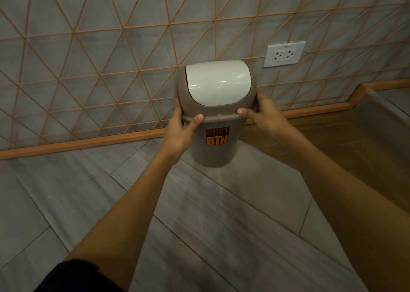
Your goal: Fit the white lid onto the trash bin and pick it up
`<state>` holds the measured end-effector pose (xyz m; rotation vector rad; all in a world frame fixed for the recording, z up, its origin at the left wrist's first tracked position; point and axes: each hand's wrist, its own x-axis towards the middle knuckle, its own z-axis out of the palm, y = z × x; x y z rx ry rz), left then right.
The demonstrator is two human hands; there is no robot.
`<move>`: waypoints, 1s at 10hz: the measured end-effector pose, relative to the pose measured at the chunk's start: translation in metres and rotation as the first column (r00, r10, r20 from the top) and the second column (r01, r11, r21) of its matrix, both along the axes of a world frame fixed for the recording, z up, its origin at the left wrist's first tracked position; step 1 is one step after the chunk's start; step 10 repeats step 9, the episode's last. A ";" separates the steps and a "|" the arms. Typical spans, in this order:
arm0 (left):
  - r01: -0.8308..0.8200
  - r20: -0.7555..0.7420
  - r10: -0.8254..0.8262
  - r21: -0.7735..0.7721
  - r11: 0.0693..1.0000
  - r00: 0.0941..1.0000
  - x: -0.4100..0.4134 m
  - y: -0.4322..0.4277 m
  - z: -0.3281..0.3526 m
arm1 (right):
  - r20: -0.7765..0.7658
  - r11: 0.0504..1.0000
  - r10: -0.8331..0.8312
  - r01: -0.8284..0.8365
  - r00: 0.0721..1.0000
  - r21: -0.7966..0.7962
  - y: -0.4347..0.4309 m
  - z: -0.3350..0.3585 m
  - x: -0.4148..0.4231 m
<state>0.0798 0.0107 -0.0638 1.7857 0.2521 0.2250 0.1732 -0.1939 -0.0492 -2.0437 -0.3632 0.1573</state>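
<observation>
A small taupe trash bin (216,149) with an orange "DUST BIN" sticker hangs in the air above the floor, in front of the wall. Its domed top carries a white swing lid (218,84), seated in the taupe collar. My left hand (179,134) grips the bin's left side just under the rim, thumb across the front. My right hand (261,111) holds the right side at the rim, thumb pressed on the collar's front edge. Both forearms reach up from the bottom of the view.
The wall behind has grey panels crossed by thin orange lines, with a white double power socket (285,54) right of the bin. An orange skirting board (88,144) runs along the wall's foot. Grey plank floor (199,214) lies below; a brown wooden surface (355,140) sits at right.
</observation>
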 end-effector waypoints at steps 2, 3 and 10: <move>0.005 0.005 -0.005 -0.004 1.000 1.000 -0.001 -0.002 0.001 | -0.010 1.000 -0.006 0.006 1.000 -0.030 0.001 0.003 -0.003; 0.009 0.009 -0.009 0.015 1.000 1.000 -0.002 -0.002 0.003 | -0.009 0.998 -0.043 0.042 0.999 -0.046 0.002 0.006 -0.008; -0.024 -0.146 0.076 0.328 0.944 0.986 -0.041 -0.007 0.108 | 0.173 0.946 -0.078 0.127 0.982 -0.298 0.024 0.106 -0.066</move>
